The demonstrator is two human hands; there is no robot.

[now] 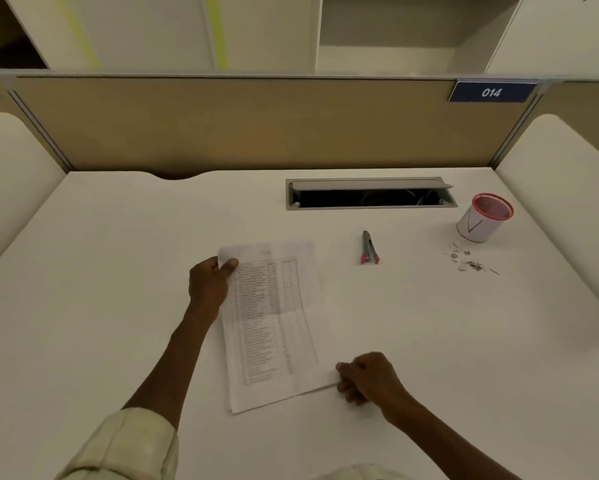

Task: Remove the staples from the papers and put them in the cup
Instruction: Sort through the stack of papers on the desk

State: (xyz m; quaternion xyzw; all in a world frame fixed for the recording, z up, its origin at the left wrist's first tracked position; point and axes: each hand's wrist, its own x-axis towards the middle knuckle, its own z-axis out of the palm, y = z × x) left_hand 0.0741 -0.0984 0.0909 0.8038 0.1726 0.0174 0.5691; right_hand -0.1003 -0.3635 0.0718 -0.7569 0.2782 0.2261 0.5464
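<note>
At the centre of the white desk (118,254) lay the papers (273,323), a thin stack of printed sheets carrying a table of small text too fine to read, its long side running roughly from 12 to 6 o'clock. The left hand (209,284) pinched the stack's corner at 11 o'clock, thumb on top and fingers beneath, lifting that corner slightly. The right hand (367,377) sat curled at the corner near 4 o'clock, fingers folded against the sheet edge; whether it actually gripped the paper could not be told. Both forearms were bare, with pale rolled sleeves near the lower edge of the view.

At 2 o'clock from the stack lay one small metal staple remover (369,248) with pink grips. Farther out at 3 o'clock, a scatter of small grey bits (469,259), likely pulled staples and paper scraps, lay loose on the desk. Just beyond them stood one cylindrical white cup (483,218) with a red rim and a hand-drawn "V" on its side. Toward 1 o'clock a rectangular grey cable hatch (370,194) stood open. On the tan partition behind, a blue plate (492,92) read "014".
</note>
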